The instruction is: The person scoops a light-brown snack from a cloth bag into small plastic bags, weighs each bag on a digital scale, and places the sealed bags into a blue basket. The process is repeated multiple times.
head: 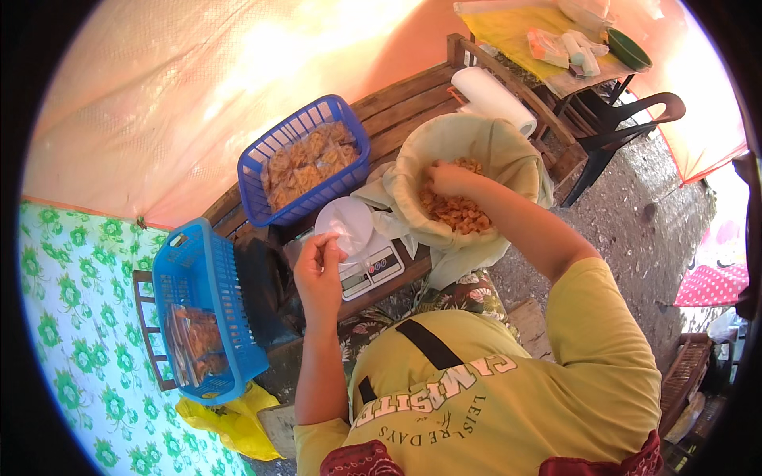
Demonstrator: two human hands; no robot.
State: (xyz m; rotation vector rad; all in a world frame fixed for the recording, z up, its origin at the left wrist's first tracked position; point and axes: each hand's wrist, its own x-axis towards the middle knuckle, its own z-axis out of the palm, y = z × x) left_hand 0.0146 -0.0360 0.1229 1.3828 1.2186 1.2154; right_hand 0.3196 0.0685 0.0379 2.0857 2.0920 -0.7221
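My left hand point(321, 268) pinches a clear plastic bag point(348, 233) by its edge, over the round plate of a white digital kitchen scale point(373, 269). My right hand point(447, 178) reaches into a large cloth-lined basket point(411, 223) and touches the brown chips point(457, 213) heaped there; its fingertips are partly hidden, so whether it grips any cannot be told. Behind the scale, a blue plastic basket point(364, 146) holds several clear packs of chips point(309, 163).
At the left a light-blue basket point(223, 285) holds filled bags point(199, 342), with a yellow plastic bag point(235, 422) below. A white roll point(494, 98) lies on the wooden bench point(396, 98). Beyond stand a black plastic chair point(613, 131) and a table with a yellow cover point(506, 35).
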